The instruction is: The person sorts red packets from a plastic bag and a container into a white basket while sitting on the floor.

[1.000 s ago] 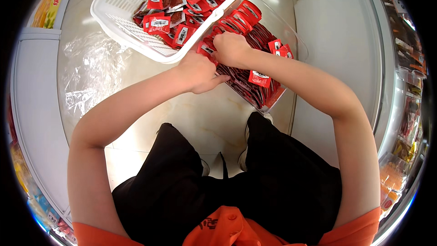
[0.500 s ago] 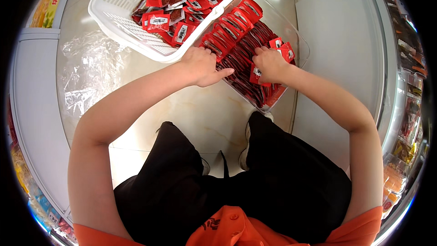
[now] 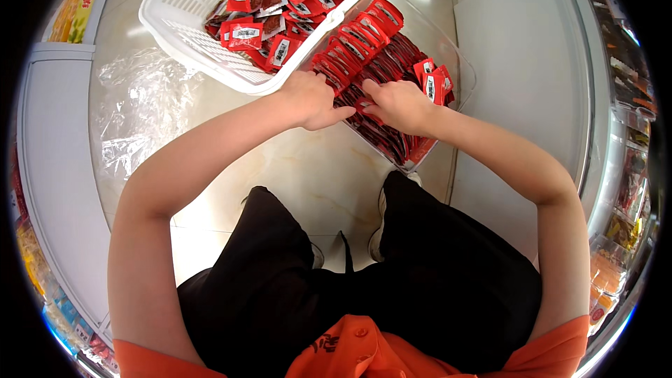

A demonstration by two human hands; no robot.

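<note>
Right hand back on packets

You're crouched in a shop, a small grocery by the look of it. At three o'clock a shelf runs along the rim, packed with coloured packaged goods, and more packets line the rack at eight o'clock. White display units flank a polished tile floor. At twelve o'clock a white plastic basket and a clear bin hold many identical red snack sachets, stock in bulk.
</note>
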